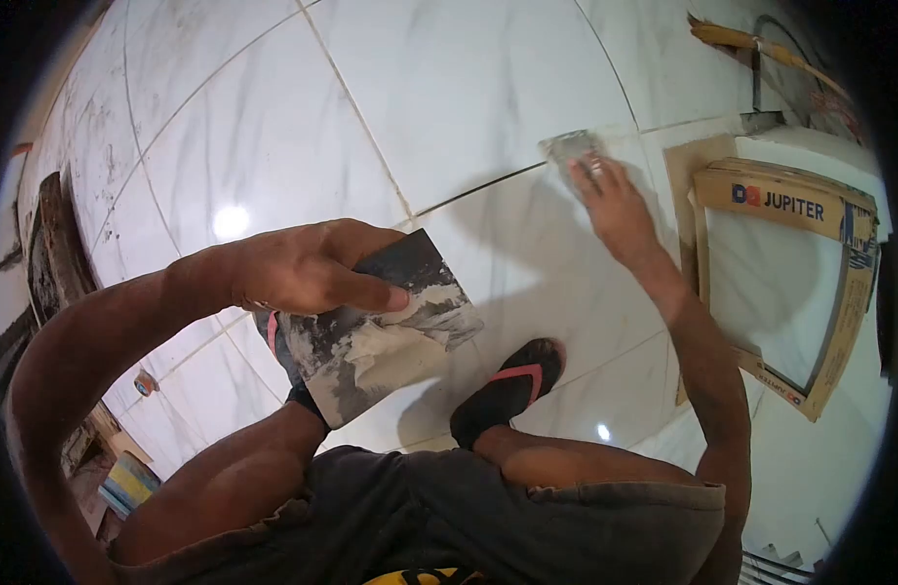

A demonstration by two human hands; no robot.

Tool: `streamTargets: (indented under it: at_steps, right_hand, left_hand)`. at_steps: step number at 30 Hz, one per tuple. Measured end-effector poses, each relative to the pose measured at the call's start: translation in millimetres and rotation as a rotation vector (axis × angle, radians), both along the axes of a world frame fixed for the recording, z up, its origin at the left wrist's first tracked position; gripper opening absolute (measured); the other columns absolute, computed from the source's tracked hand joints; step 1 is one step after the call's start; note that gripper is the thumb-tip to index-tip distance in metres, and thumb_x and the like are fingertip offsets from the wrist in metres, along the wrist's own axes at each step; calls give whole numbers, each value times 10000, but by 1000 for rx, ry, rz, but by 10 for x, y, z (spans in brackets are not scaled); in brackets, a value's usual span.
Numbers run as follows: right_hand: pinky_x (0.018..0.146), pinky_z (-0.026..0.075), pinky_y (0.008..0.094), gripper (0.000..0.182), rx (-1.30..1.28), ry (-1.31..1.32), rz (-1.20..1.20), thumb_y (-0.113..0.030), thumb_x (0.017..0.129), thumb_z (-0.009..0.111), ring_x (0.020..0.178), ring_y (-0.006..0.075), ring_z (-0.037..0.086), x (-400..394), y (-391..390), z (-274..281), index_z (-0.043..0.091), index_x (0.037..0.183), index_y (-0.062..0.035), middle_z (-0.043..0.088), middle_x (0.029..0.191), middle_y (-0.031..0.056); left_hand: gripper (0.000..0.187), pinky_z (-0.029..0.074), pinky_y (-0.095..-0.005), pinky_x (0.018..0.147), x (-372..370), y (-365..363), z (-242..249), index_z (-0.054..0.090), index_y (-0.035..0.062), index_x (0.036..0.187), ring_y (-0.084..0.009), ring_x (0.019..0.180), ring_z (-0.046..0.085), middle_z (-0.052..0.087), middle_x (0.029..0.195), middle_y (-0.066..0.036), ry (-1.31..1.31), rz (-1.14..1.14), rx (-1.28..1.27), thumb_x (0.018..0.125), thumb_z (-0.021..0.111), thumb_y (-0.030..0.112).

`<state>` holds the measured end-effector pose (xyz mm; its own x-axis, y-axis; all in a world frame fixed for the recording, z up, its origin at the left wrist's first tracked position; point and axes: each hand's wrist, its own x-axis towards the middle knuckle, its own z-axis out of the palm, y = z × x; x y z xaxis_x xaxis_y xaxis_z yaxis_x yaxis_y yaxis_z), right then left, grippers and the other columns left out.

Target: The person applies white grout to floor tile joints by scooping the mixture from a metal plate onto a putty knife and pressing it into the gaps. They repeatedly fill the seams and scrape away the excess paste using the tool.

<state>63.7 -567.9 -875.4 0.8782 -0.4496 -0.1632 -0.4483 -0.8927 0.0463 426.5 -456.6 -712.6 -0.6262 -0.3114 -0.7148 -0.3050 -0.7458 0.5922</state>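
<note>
My left hand [317,271] grips a dark flat board [410,261], thumb on top and fingers underneath. Pale paste [386,356] is smeared over much of the board. Farther out to the right, my right hand [613,200] has its fingers closed on a thin, paste-smeared scraper [568,146]. The scraper lies against the white marbled floor tile [449,97], at the right end of a dark joint line [483,187]. Left of that, the joint [356,102] running away from me looks light and filled.
A cardboard frame printed JUPITER [780,200] lies at the right. Beyond it rests a wooden-handled tool [751,41]. Rough wood [64,244] and a colourful box [129,483] are at the left. My foot in a flip-flop [512,385] stands on the tiles.
</note>
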Motion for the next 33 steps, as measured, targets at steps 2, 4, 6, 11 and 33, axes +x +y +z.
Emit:
streamTargets:
  at_steps: [2,4,6,11,33]
  right_hand:
    - [979,466,396,593,-42,-20,39,-20,813,547,1201,325,463,29,143,-198,389,1383,13,463,1343,211]
    - [963,477,389,589,36,29,37,-21,810,551,1197,329,467,38,138,-59,394,1377,18,473,1328,213]
    - [949,486,383,584,87,41,29,-18,808,550,1194,330,470,-36,84,162,400,1371,22,482,1312,213]
    - [915,505,372,562,66,-63,-1,-6,810,541,1177,324,480,265,175,152,420,1358,21,508,1260,198]
    - [790,531,457,372,128,-195,-413,-252,799,585,954,334,614,1031,61,-12,588,1072,0,609,1015,180]
  left_hand:
    - [399,467,-310,854,47,-4,29,569,-9,1200,-156,961,594,659,1039,-95,-8,-9,-28,920,586,273]
    - [394,467,-311,853,56,7,26,570,-10,1200,-155,958,595,659,1041,-95,-5,1,-69,922,582,269]
    - [394,466,-309,856,-3,-60,74,571,-6,1202,-153,963,593,659,1042,-91,-43,-12,-75,921,583,270]
    - [452,496,-305,814,11,-127,69,528,-34,1228,-146,937,606,656,1026,-102,-24,13,-66,918,600,287]
    - [534,481,-244,816,986,661,-298,484,-31,1304,-120,933,597,622,1094,-83,-336,905,-127,871,623,250]
